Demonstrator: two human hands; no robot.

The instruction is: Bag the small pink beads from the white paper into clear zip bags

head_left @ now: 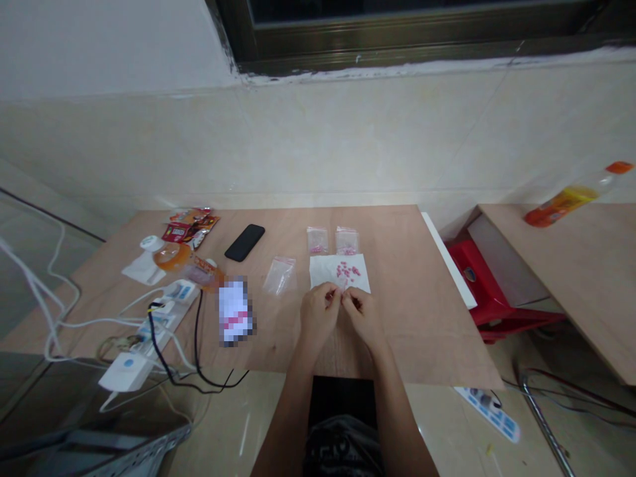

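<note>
Both hands, the left hand [318, 315] and the right hand [362, 317], are in a narrow pinch, fingertips meeting just below a white paper sheet [338, 273] — anything held between them is too small to make out. Small pink pieces [346, 269] lie clustered on that sheet, just ahead of the fingers. Beyond it sit 2 small zip bags [317, 240] with pink inside; a 3rd clear bag [279, 275] lies to the left on the wooden table [412, 311], near a pixelated packet [234, 311].

Black phone [244, 242] — snack wrappers [191, 227], power strip [166, 318] w/ cables [64, 324], red stool [477, 278]
</note>
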